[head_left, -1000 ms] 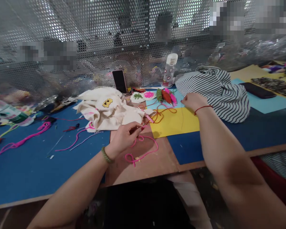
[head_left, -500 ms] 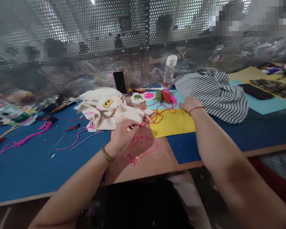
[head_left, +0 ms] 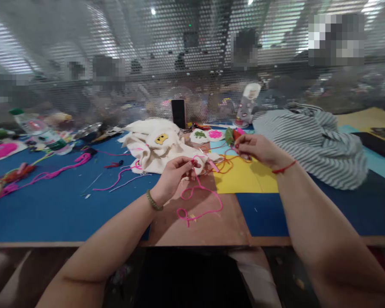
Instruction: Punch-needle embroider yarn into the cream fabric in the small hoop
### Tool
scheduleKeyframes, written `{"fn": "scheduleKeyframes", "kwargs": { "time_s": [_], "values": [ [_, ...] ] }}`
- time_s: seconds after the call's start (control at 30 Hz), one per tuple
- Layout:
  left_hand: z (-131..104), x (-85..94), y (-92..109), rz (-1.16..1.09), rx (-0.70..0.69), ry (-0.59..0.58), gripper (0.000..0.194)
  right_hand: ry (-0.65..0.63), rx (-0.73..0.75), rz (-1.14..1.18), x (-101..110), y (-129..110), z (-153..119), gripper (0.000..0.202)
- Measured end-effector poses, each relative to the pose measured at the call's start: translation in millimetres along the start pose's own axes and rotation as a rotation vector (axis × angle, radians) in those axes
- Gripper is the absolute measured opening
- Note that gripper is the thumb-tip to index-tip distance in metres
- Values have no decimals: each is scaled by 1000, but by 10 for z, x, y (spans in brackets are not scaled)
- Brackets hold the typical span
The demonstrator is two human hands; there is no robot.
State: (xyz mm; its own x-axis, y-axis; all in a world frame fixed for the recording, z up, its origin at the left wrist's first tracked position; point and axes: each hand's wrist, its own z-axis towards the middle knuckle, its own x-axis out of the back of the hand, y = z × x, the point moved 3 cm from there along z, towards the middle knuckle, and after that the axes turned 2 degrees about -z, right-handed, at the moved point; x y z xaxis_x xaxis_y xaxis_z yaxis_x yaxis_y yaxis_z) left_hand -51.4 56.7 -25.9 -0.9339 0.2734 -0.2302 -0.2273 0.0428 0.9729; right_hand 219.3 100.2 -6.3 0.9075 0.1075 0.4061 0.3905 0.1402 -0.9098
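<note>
Pink yarn (head_left: 201, 187), pinched in the left hand (head_left: 175, 173), trailed onto the brown board (head_left: 205, 233). Yarn handling seemed underway, next wanting steady fingers; whether the right hand (head_left: 258, 150) gripped anything was unclear.

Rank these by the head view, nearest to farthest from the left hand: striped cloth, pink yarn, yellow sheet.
From the left hand:
1. Pink yarn: runs up to the fingertips, its loops lying just below and to the right.
2. Yellow sheet: lying flat, to the right.
3. Striped cloth: bunched farther right, past the sheet.
</note>
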Motion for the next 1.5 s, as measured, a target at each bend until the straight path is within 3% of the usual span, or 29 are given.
{"fn": "scheduleKeyframes", "kwargs": {
  "time_s": [0.1, 0.23, 0.57, 0.93, 1.2, 1.37, 1.43, 1.5],
  "values": [
    [-1, 14, 10, -185, 3, 24, 18, -318, 80, 218, -500, -208, -144, 30],
    [-9, 4, 26, -239, -9, 29, 13, -452, 63, 278, -830, -287, -261, 30],
    [-45, -36, -12, -141, -15, -39, 21, -446, -17, 310, -925, -346, -323, 28],
    [-86, -66, 30, -86, -19, -26, 20, -518, -8, 299, -1069, -404, -373, 21],
    [-82, -64, 47, -85, -16, -27, 18, -486, 21, 205, -1082, -368, -365, 21],
    [-89, -103, 2, -181, 87, -135, 20, -64, 273, 68, -873, -342, -293, 19],
    [-111, -157, -25, -194, 147, -199, 25, 0, 375, 58, -836, -360, -295, 19],
    [-137, -215, -44, -197, 178, -252, 29, -34, 477, 38, -854, -393, -310, 24]
  ]
}}
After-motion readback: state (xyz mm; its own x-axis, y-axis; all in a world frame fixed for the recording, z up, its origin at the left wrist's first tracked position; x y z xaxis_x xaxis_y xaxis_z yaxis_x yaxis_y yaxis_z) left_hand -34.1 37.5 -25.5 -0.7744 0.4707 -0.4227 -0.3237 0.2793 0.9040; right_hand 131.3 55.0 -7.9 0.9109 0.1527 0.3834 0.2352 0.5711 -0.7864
